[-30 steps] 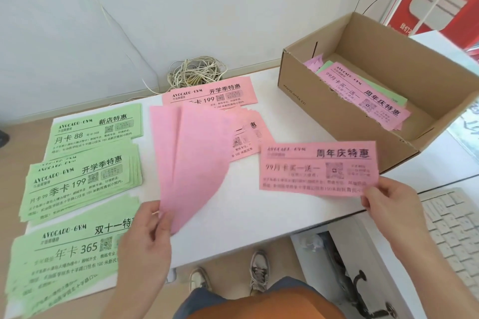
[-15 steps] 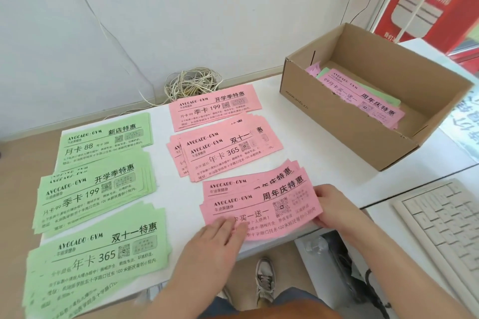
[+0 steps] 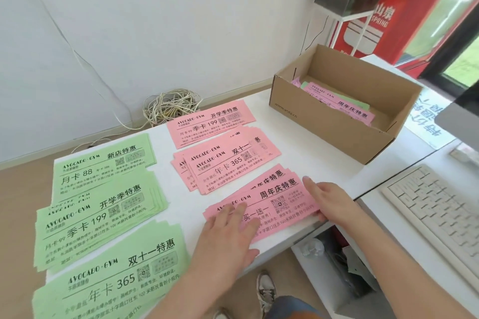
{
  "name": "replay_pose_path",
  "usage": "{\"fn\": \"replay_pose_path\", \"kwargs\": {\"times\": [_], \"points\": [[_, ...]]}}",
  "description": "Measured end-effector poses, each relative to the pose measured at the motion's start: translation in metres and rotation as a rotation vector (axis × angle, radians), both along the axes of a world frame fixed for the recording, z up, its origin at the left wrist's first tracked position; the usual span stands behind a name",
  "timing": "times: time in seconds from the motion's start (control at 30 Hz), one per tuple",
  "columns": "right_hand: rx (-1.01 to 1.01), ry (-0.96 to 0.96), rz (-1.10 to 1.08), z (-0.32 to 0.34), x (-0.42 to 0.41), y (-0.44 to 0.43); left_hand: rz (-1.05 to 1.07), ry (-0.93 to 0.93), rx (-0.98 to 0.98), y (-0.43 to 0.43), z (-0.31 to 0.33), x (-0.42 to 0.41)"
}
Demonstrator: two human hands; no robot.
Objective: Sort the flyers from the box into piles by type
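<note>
White worktop [image 3: 311,163] right across the room, and at its far right sits the open cardboard box [image 3: 324,124] with a pink flyer [image 3: 344,106] lying on top of the flyers inside and a green one [image 3: 360,102] peeking out beneath it. Down the left run three green piles: the far green pile [image 3: 103,168], the middle green pile [image 3: 98,217] and the near green pile [image 3: 111,280], each fanned a little. Beside them, three pink ones: the far pink pile [image 3: 210,122], the middle pink pile [image 3: 228,163] and the near pink pile [image 3: 280,202] at the front edge. A pale keyboard [image 3: 435,215] lies off to the right on a lower surface. Now the hands, both on that near pink pile: the left hand [image 3: 228,233] is flat on its left end, fingers straight, while the right hand [image 3: 326,202] is set against its right edge with straight fingers, gripping nothing. Hands apart, pile between them. By the wall, a coil of cable [image 3: 171,107].
</note>
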State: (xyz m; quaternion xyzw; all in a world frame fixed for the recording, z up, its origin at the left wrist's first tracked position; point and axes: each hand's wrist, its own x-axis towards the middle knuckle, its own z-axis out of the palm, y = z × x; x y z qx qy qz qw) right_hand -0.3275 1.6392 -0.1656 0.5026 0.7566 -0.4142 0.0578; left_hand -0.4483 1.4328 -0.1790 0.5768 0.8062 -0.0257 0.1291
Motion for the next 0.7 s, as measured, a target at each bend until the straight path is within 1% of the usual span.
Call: {"fn": "replay_pose_path", "kwargs": {"times": [0.03, 0.1, 0.13, 0.2, 0.23, 0.3, 0.43, 0.5, 0.57, 0.63, 0.7], "points": [[0.070, -0.076, 0.049, 0.000, 0.003, -0.004, -0.001, 0.015, -0.042, -0.001, 0.000, -0.002], [0.269, -0.243, 0.182, 0.003, 0.008, -0.011, 0.020, 0.027, -0.044, 0.001, 0.003, -0.002], [0.364, -0.281, 0.228, 0.006, 0.010, -0.011, 0.018, 0.031, -0.047, 0.000, 0.001, -0.003], [0.478, -0.240, 0.234, 0.025, 0.017, -0.008, 0.007, -0.001, -0.054, 0.001, 0.002, -0.007], [0.521, -0.186, 0.216, 0.037, 0.022, -0.003, 0.001, -0.014, -0.016, 0.004, 0.003, -0.011], [0.583, -0.058, 0.165, 0.063, 0.031, 0.015, -0.019, -0.043, 0.167, 0.015, 0.008, -0.018], [0.636, 0.230, 0.024, 0.115, 0.044, 0.069, -0.004, -0.088, 0.504, 0.079, 0.044, -0.023], [0.630, 0.271, 0.005, 0.134, 0.044, 0.103, -0.001, -0.112, 0.661, 0.123, 0.067, -0.026], [0.639, 0.210, 0.049, 0.144, 0.038, 0.142, 0.001, -0.122, 0.760, 0.171, 0.085, -0.033], [0.634, 0.071, 0.136, 0.148, 0.025, 0.180, -0.015, -0.097, 0.797, 0.218, 0.098, -0.043], [0.566, -0.060, 0.240, 0.140, 0.007, 0.213, 0.001, -0.106, 0.722, 0.261, 0.111, -0.052]]}}
